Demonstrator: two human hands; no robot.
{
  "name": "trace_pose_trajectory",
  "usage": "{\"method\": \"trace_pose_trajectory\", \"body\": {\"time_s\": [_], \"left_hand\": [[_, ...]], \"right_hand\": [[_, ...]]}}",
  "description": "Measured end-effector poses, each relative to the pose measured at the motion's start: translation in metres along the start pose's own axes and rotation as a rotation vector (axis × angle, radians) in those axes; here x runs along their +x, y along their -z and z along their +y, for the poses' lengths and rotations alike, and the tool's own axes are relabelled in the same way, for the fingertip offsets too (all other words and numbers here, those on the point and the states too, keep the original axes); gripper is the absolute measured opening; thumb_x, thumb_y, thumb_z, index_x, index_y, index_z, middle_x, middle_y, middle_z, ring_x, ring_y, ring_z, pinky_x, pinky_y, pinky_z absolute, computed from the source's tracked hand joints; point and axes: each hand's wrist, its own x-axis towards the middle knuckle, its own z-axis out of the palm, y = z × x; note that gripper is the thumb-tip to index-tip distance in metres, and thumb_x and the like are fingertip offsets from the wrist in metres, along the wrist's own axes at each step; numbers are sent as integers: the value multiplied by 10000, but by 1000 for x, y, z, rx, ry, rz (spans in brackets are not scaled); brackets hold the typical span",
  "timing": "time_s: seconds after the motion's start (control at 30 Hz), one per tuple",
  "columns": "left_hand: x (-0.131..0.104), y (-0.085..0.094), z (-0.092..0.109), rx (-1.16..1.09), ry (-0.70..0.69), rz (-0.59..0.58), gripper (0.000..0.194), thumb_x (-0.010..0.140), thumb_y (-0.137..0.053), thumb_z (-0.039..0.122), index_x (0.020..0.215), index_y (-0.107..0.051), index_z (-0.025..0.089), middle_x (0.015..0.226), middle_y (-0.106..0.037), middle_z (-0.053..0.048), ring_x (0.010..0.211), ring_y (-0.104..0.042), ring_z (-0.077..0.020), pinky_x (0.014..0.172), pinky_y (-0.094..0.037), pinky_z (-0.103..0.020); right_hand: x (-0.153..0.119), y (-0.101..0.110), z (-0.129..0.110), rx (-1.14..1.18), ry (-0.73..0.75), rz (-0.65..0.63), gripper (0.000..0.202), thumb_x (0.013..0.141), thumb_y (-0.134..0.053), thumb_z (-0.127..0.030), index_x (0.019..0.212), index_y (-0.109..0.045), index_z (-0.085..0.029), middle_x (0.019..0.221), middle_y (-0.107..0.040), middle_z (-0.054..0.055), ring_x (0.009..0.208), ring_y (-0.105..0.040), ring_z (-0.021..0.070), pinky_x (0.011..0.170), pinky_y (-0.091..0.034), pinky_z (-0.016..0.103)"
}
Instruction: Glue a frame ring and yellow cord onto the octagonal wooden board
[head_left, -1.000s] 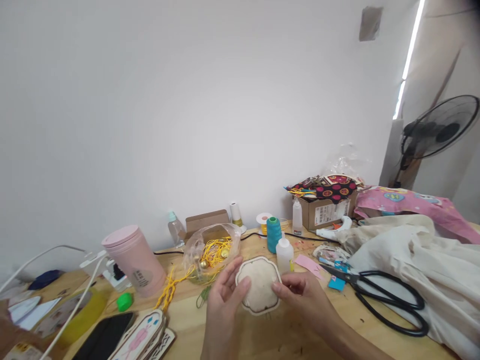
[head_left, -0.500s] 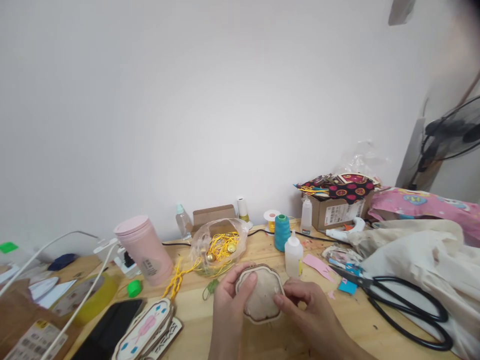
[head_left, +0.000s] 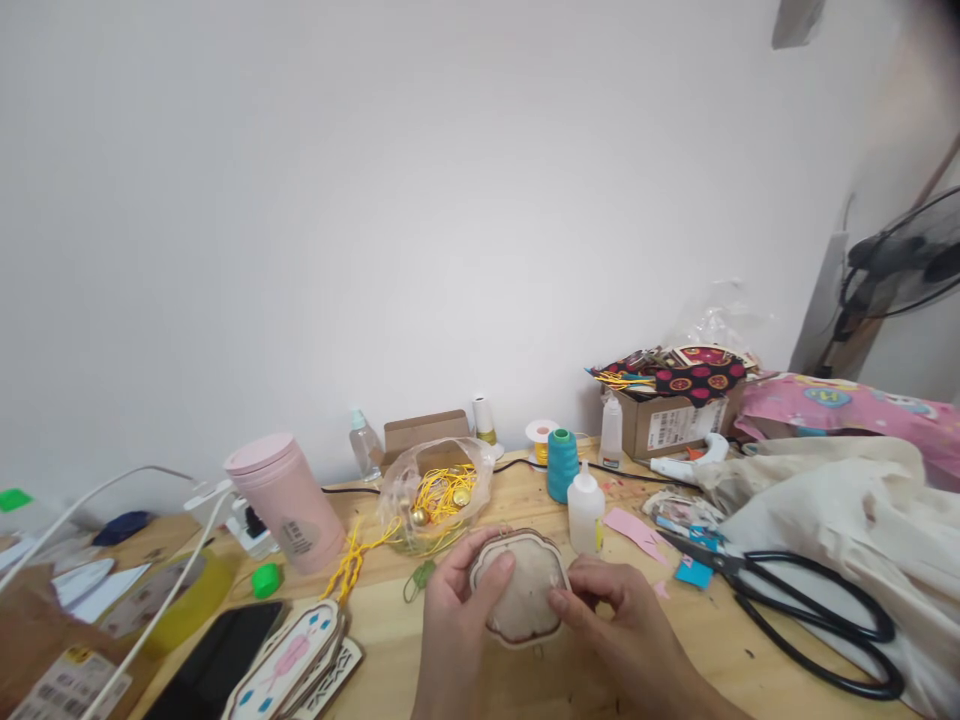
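A scalloped, pale fabric panel with a brown-edged wooden-looking rim is held up between my two hands above the table. My left hand grips its left side, thumb pressed flat on the front and fingers behind. On the right edge, my right hand pinches the rim between thumb and curled fingers. A white squeeze bottle stands just behind the panel. Green thread lies to the left of my left hand. The back of the panel is hidden.
Large black-handled scissors lie at right beside cream cloth. A teal thread cone and a plastic bag of yellow cords stand behind. Leftward are a pink tumbler, a phone and stacked decorated plaques.
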Motion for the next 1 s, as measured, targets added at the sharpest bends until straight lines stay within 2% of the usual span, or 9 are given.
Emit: {"method": "trace_pose_trajectory", "body": {"time_s": [0.27,0.57,0.8,1.0], "left_hand": [[-3,-4,1,-44,22,-20,271,598,-640,237,833,-581,116,738,-660,-76,726,-600,-212,632,-457,-276],[2,4,-9,-58,25,-33,275,654,-602,247,904,-568,138,841,-643,-65,803,-581,-192,688,-444,-253],[-1,0,-2,-142,37,-55,224,641,-604,227,844,-602,131,781,-655,-62,789,-589,-225,669,-456,-291],[0,3,-3,-254,-37,-4,250,659,-564,271,856,-623,129,947,-626,-81,930,-532,-226,755,-432,-280]], "right_hand": [[-1,-1,3,-82,46,14,404,754,-425,-395,449,-306,-158,476,-312,-33,494,-336,87,484,-261,204],[-1,-1,1,-101,97,60,407,747,-446,-381,426,-340,-155,466,-321,-37,484,-351,84,477,-274,196],[-1,-1,3,-76,69,49,409,739,-450,-389,425,-335,-155,467,-317,-35,486,-352,87,478,-269,200],[-1,0,3,-45,42,40,409,745,-434,-398,434,-323,-156,475,-309,-36,490,-347,86,483,-270,201]]}}
